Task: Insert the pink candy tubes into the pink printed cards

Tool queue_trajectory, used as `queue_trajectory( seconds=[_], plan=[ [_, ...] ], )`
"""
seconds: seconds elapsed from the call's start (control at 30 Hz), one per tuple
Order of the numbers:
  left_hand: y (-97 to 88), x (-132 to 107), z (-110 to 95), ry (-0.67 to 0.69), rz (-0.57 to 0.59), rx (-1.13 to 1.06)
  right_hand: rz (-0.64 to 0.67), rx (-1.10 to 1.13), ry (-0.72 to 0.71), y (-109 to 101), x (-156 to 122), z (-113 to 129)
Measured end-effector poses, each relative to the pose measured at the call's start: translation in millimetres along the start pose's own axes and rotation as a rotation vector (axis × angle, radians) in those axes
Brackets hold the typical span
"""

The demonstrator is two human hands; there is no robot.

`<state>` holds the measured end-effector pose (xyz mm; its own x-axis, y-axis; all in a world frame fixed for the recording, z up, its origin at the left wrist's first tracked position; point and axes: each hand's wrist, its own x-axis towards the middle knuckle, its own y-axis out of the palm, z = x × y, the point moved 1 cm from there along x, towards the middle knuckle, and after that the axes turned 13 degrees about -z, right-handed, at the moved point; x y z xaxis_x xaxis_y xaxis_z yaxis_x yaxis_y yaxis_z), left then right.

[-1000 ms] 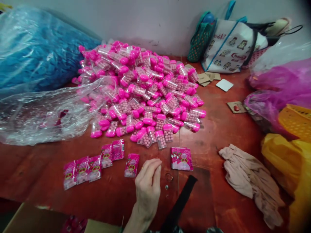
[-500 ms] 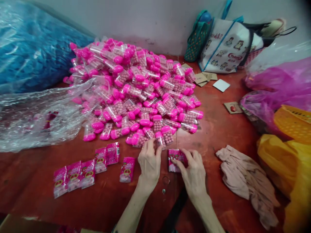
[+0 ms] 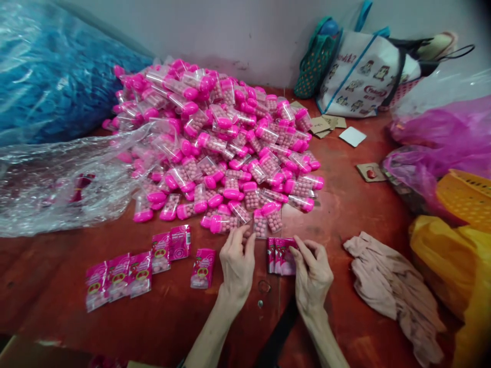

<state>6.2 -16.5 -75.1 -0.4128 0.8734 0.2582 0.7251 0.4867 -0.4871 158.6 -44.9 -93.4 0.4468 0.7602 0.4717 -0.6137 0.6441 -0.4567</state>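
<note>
My left hand [image 3: 237,263] is at the near edge of the pile of candy containers [image 3: 230,138], clear bodies with pink caps and pink balls inside. Its thumb and fingers are apart with nothing seen between them, the thumb tip close beside one candy container [image 3: 260,225]. To the right, my right hand [image 3: 314,273] pinches the right edge of a pink printed sleeve in a small overlapping stack of sleeves [image 3: 276,255]. Left of my left hand lies a pink printed pack [image 3: 202,268] with balls showing at its lower end. Several similar packs [image 3: 118,276] lie farther left.
A clear plastic sheet [image 3: 76,189] and a large bag of blue pieces [image 3: 57,76] are on the left. Behind right stand a white printed bag [image 3: 356,76] and cardboard pieces [image 3: 326,125]. A crumpled cloth [image 3: 387,281] and yellow bag [image 3: 441,260] lie right.
My right hand has shifted from over the sleeve stack to its right edge, and the sleeves now show fanned. The front containers beside my left hand have moved slightly right.
</note>
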Motion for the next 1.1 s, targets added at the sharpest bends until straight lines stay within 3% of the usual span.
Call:
queue_trajectory(
  seconds=[0.1,0.17,0.27,0.33,0.43,0.53,0.63,0.7,0.93,1.1],
  plan=[
    [-7.0,-1.8,-16.4,0.027,0.036,-0.093,-0.039,-0.007,-0.071,-5.0,-1.0,4.6],
    [-7.7,-4.3,-28.9,-0.022,0.17,-0.194,-0.021,-0.037,-0.154,-7.5,-1.4,10.0],
    [-2.8,-8.6,-40.5,-0.217,0.387,-0.377,0.063,-0.041,-0.25,-7.5,-1.8,19.3],
    [1.6,-10.7,-41.1,-0.387,0.462,-0.535,0.091,-0.001,-0.266,-5.6,-1.6,24.4],
    [6.2,-12.1,-35.4,-0.629,0.468,-0.727,0.063,0.035,-0.192,-3.1,-0.3,27.7],
    [7.0,-11.0,-30.1,-0.756,0.369,-0.803,0.077,0.092,0.064,-3.3,1.7,25.2],
    [6.1,-8.3,-28.6,-0.762,0.287,-0.816,0.152,0.24,0.302,-5.2,3.9,23.0],
    [5.1,-6.1,-28.7,-0.753,0.264,-0.814,0.169,0.294,0.357,-6.6,5.7,24.1],
    [5.3,-1.7,-28.0,-0.733,0.439,-0.843,0.269,0.285,0.267,-5.5,10.0,33.2],
    [8.5,-3.8,-23.5,-0.694,0.378,-0.796,0.349,0.286,0.215,-5.8,11.4,35.9]
  ],
)
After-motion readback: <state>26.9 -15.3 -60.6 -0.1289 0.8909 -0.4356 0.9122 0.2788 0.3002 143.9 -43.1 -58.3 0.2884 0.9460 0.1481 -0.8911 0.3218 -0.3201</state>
